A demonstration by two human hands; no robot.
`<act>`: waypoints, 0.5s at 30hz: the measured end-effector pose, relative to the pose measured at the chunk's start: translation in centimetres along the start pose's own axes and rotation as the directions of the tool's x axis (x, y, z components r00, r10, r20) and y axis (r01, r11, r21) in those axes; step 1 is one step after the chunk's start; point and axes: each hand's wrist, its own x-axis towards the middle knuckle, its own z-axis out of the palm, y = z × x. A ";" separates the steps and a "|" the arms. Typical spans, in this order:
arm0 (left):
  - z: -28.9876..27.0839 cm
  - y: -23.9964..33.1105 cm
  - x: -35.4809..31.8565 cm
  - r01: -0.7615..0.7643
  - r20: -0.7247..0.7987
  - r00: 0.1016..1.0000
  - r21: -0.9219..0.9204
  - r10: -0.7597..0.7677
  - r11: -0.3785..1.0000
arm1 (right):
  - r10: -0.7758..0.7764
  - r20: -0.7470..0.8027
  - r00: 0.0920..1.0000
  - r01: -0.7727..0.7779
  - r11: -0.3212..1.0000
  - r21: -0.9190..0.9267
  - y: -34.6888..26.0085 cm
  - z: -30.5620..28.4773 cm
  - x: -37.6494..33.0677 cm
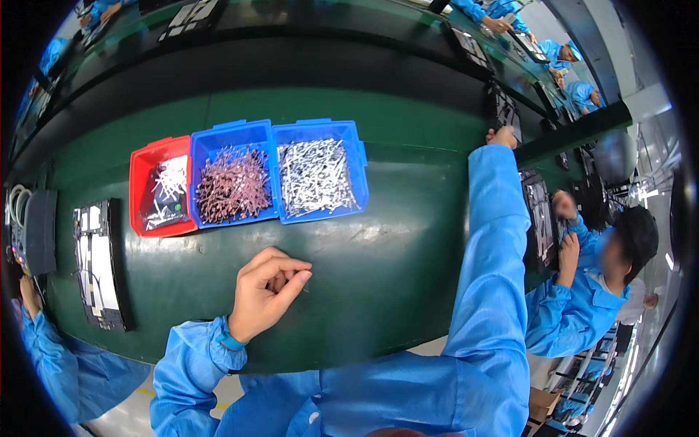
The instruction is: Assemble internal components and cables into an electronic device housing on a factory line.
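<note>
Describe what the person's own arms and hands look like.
Both arms wear loose, bright blue work-coat sleeves. The left sleeve ends in a gathered elastic cuff at the wrist. The left hand and right hand are bare, with no gloves. No rings or watch show.

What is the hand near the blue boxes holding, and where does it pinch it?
The left hand pinches something tiny and thin at its fingertips; what it is, and which part is pinched, cannot be told. The right hand rests on a dark board.
</note>
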 end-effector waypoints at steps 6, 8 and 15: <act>-1.0 -0.6 1.7 0.015 -0.063 0.998 -0.144 -0.024 0.989 | 0.079 0.344 0.936 -0.084 0.996 -0.001 -2.3 -6.0 8.6; -2.1 -0.5 1.5 -0.057 -0.106 0.993 -0.124 0.043 0.991 | 0.001 0.388 0.922 -0.019 0.999 0.044 -2.5 -6.0 9.6; -6.5 0.3 3.5 -0.299 -0.521 0.677 0.451 0.520 0.841 | -0.169 0.078 0.982 0.143 0.952 0.270 -2.5 0.8 0.1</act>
